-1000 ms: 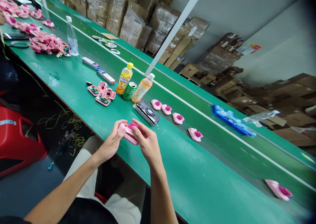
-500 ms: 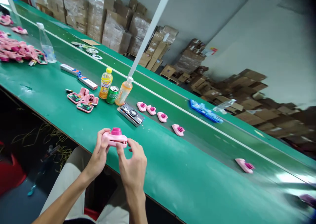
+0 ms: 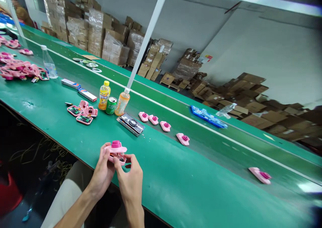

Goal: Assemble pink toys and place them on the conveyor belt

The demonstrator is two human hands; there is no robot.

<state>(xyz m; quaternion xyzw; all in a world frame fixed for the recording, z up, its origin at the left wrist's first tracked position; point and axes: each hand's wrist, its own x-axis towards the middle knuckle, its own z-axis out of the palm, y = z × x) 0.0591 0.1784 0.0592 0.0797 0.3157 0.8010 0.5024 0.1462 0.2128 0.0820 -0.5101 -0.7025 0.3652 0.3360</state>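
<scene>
A pink toy camera (image 3: 117, 149) with a magenta lens facing up is held over the near edge of the green table. Its two shell halves stand apart on the right side, and parts show inside the gap. My left hand (image 3: 103, 169) grips its left end. On the right, my right hand (image 3: 129, 176) pinches the lower half with thumb and fingers. Beyond the hands lies a silver camera-shaped item (image 3: 130, 124). Opened pink camera shells (image 3: 84, 112) with green circuit boards rest to the left.
Several pink cameras (image 3: 165, 126) sit in a row along the conveyor belt (image 3: 213, 139). A yellow-capped bottle (image 3: 104, 95), a green can (image 3: 111, 106) and an orange bottle (image 3: 122, 102) stand behind. A pile of pink shells (image 3: 22, 68) lies far left; a blue tray (image 3: 207, 116) is across the belt.
The gap between the camera's shell halves has widened. Both hands sit slightly lower and further left in view, and the view has tilted up. The far-right pink camera appears further right.
</scene>
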